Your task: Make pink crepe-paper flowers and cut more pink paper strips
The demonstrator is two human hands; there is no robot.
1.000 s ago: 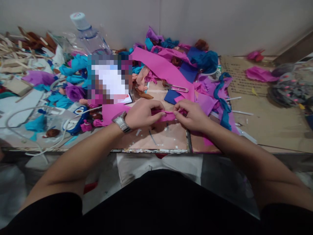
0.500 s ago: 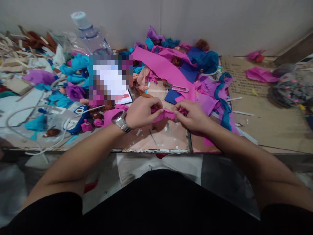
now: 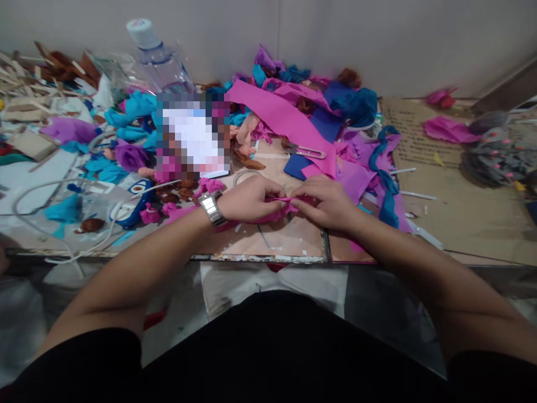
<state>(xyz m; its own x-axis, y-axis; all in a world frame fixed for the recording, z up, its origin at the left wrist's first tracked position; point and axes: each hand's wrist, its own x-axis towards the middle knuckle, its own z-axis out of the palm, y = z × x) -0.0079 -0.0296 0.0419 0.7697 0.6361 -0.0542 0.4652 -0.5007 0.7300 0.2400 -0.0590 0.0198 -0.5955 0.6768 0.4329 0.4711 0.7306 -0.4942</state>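
Observation:
Between the two hands is a strip of pink crepe paper [image 3: 280, 214], gathered into narrow folds. My left hand [image 3: 247, 200], with a metal watch [image 3: 212, 209] on its wrist, pinches it from the left between thumb and fingers. My right hand [image 3: 327, 204] grips the same strip from the right, its fingertips close to those of the left. Just beyond the hands lies a piece of dark blue paper [image 3: 295, 167]. Small thread snips [image 3: 305, 151] rest on a long pink paper sheet [image 3: 268, 115]. The fingers hide part of the held strip.
A clear bottle with a white cap [image 3: 145, 34] stands at the back left, near a blurred-out screen [image 3: 193, 131]. A white cable [image 3: 112, 224] loops across the left side. Crumpled coloured paper [image 3: 136, 106] lies about. Cardboard [image 3: 444, 207] covers the right side.
Both hands have drawn closer together and slightly lower. The pink strip between them is now bunched, where before it was stretched out more flatly.

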